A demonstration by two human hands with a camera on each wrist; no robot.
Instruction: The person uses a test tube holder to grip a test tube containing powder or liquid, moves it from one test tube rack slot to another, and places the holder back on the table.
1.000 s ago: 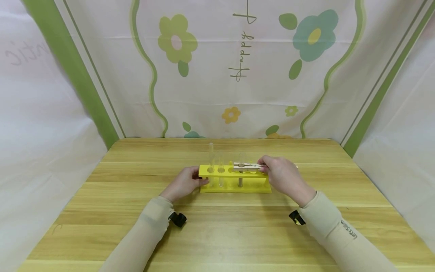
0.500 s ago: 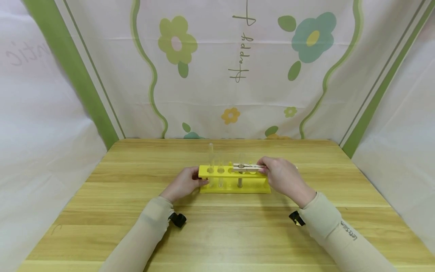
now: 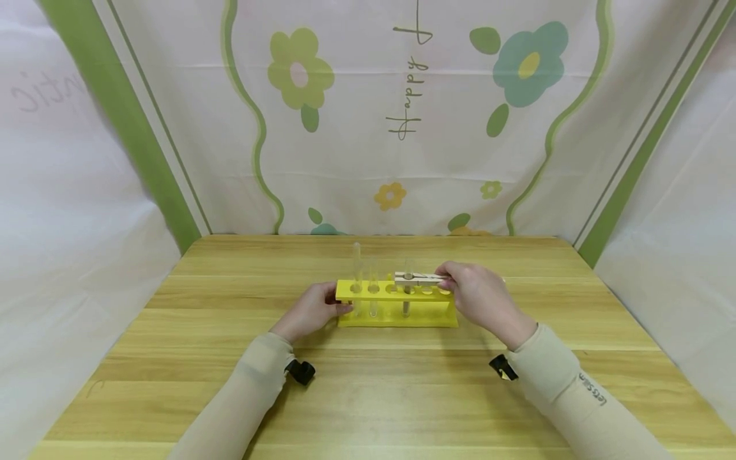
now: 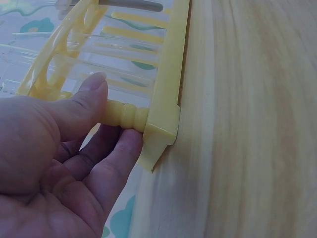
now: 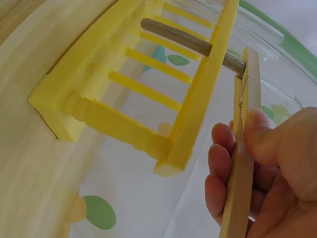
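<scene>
Higher by a little than in the earlier head frame, the wooden clamp [image 5: 238, 193] now sits just above the top board of the yellow rack [image 3: 397, 323], and its 2 arms look closer together; the right hand [image 3: 483, 297] has risen slightly with it. Left hand, rack and tubes look unchanged.

The right hand's thumb and fingers are curled around the clamp, with little gap between them. The clamp's far end is at the dark-filled tube [image 5: 176, 35], which stands upright in hole 4 of 6, counting from the person's left, its rounded bottom still down near the base. How firmly the clamp bites cannot be told. The left hand [image 4: 64, 158] has its thumb and fingers bent around the rack's left end post [image 4: 116, 113], evidently steadying it. The tall clear tube [image 3: 357, 255] and the shorter clear tube [image 3: 374, 306] occupy holes 1 and 2.

Judging from this, the step in hand is seating the clamp on the dark-filled tube. A next move would probably call for checking that grip, then a straight upward lift while the left hand holds the rack down.
</scene>
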